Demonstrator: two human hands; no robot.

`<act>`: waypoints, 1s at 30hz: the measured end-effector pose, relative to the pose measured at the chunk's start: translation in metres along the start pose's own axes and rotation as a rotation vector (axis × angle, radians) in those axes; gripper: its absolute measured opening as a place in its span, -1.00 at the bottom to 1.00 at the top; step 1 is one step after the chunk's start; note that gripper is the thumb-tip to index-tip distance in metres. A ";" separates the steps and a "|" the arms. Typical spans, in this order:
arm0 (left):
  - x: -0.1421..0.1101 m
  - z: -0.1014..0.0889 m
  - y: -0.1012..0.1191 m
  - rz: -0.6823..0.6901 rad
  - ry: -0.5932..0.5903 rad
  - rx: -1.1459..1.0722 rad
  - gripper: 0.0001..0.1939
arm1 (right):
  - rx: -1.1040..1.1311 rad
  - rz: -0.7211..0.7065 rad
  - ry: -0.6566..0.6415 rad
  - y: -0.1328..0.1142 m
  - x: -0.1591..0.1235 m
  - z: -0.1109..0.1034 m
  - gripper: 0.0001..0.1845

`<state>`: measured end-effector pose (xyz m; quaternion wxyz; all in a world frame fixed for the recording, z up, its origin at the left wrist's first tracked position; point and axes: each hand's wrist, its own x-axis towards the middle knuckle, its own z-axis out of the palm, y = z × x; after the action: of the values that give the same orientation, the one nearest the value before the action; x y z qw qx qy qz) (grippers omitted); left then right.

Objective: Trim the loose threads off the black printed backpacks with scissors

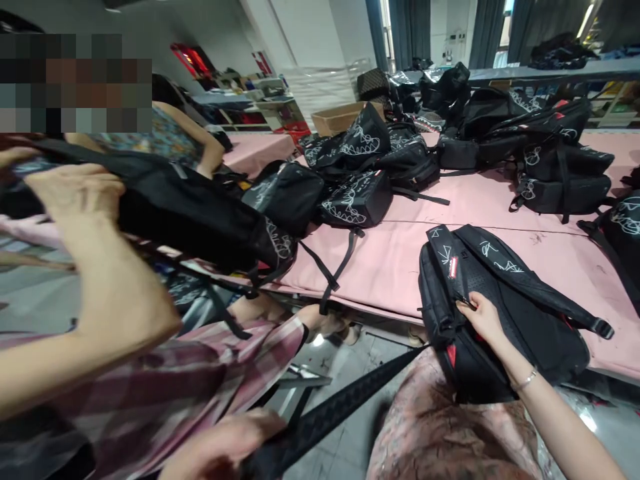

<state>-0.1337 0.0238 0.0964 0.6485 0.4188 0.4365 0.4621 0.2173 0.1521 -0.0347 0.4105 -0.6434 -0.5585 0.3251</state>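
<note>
My right hand point(483, 319), a bracelet on its wrist, grips the padded back of a black backpack point(505, 313) that lies strap-side up at the near edge of the pink table point(390, 260). My left hand point(225, 443), low in view and blurred, is closed on a long black webbing strap point(345, 400) that runs up to that backpack's lower corner. To the left, a co-worker's bare arm and hand point(75, 200) hold another black backpack point(200, 213) up in the air.
Several black backpacks with white scribble print point(357, 167) are heaped across the middle and far right of the table. A cardboard box point(340, 117) stands behind them. A second person in a patterned top point(170, 137) is at the far left. Grey floor lies below the table edge.
</note>
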 end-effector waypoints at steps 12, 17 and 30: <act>0.080 0.104 -0.049 -0.089 -0.113 -0.368 -0.45 | 0.087 -0.191 -0.038 -0.033 -0.064 -0.020 -0.79; 0.080 0.109 -0.055 -0.142 -0.170 -0.396 -0.46 | 0.102 -0.501 -0.187 -0.066 -0.080 -0.027 -0.84; 0.082 0.126 -0.056 -0.205 -0.124 -0.401 -0.47 | -0.091 -0.581 -0.121 -0.067 -0.078 -0.020 -0.83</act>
<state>0.0149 0.0725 0.0621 0.7878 0.2624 0.3355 0.4448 0.1919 0.0743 0.0306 0.4232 -0.4536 -0.7566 0.2064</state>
